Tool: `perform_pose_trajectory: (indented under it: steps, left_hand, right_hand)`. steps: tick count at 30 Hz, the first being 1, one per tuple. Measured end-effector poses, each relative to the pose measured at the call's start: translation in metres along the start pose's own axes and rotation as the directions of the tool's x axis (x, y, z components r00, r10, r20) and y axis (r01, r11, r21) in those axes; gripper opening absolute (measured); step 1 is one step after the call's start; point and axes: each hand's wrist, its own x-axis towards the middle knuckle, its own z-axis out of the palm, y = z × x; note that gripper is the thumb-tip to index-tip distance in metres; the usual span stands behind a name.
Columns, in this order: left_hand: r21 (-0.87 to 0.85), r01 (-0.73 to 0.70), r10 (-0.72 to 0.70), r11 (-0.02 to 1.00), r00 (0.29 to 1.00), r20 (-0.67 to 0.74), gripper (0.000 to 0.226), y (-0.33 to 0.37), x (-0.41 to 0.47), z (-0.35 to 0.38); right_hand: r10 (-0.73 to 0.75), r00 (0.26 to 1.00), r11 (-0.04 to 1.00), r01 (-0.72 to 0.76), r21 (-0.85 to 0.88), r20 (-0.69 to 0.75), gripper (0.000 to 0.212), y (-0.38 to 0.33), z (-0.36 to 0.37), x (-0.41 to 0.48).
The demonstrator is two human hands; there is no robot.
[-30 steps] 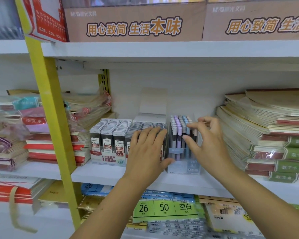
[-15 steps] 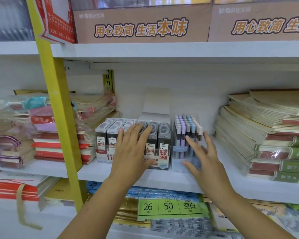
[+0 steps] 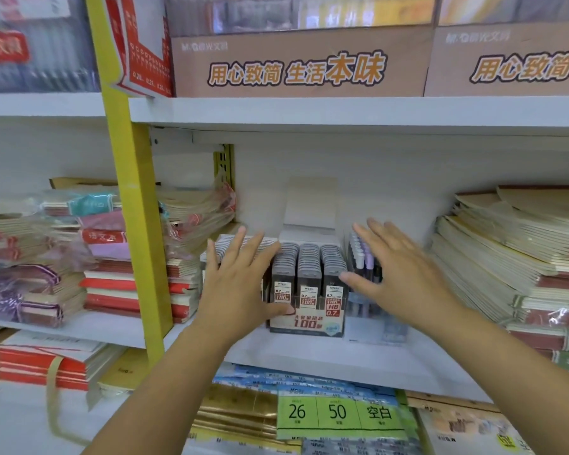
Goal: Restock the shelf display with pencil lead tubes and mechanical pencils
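Head view: the stock appears to be already on the white shelf [image 3: 309, 356], and the job looks close to its end. A display box of 0.7 lead tubes [image 3: 307, 290] stands upright at the middle of the shelf, its three rows looking full. Just beside it on the left is a second box of lead tubes [image 3: 223, 244], mostly hidden. On the right is a clear case [image 3: 395, 330] holding mechanical pencils [image 3: 357, 254] that stand upright with their caps up.

The left hand [image 3: 240, 290] is spread flat, fingers straight, across the front of the second box, with its thumb against the lower left corner of the 0.7 box. It holds nothing. The right hand [image 3: 404, 280] is also spread with straight fingers and empty, set in front of the pencils with its thumb near the right edge of the 0.7 box. Motion blur hides whether it touches the case.

Neither hand carries new stock, so filling seems finished. What seems left is squaring the three containers together and into line with the shelf edge. Whether more stock waits out of view cannot be told. Stacks of notebooks [image 3: 506, 264] flank the display on the right and other stacks [image 3: 128, 284] on the left.
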Motion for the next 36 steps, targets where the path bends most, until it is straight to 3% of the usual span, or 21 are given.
perform_pose_trajectory:
  steps: [7,11,13,18,24,30,36]
  left_hand:
    - [-0.02,-0.026,0.026,0.999,0.999,0.019,0.098,-0.007,0.003,0.002]
    - [-0.071,-0.036,0.037,0.997,0.999,0.004,0.102,-0.018,0.002,-0.006]
    - [-0.069,-0.014,0.011,0.998,0.999,-0.045,0.102,-0.03,-0.001,-0.013]
    - [-0.098,-0.028,0.025,0.995,0.999,-0.031,0.095,-0.044,-0.011,-0.012]
    - [-0.067,-0.067,0.065,0.996,0.997,-0.038,0.088,-0.043,-0.015,-0.001]
    - [-0.054,-0.098,0.093,0.994,0.992,-0.084,0.083,-0.032,-0.015,-0.005]
    - [-0.102,-0.054,0.055,0.993,0.998,0.006,0.081,-0.023,-0.015,-0.004]
  right_hand:
    - [0.025,0.999,0.999,-0.026,0.039,0.027,0.08,-0.002,0.003,0.002]
    - [0.041,0.993,0.992,-0.028,-0.124,0.107,0.095,-0.016,-0.01,0.012]
    - [-0.029,0.995,0.988,0.043,-0.15,0.094,0.092,-0.034,-0.009,0.015]
    - [-0.194,0.973,0.981,0.193,0.022,0.127,0.078,-0.086,0.028,0.017]
    - [-0.197,0.98,0.98,0.197,0.001,0.016,0.063,-0.091,0.048,0.017]
    - [-0.167,0.986,0.986,0.167,0.011,-0.012,0.07,-0.081,0.042,0.011]
    - [-0.073,0.997,0.996,0.074,0.058,-0.022,0.062,-0.069,0.041,-0.005]
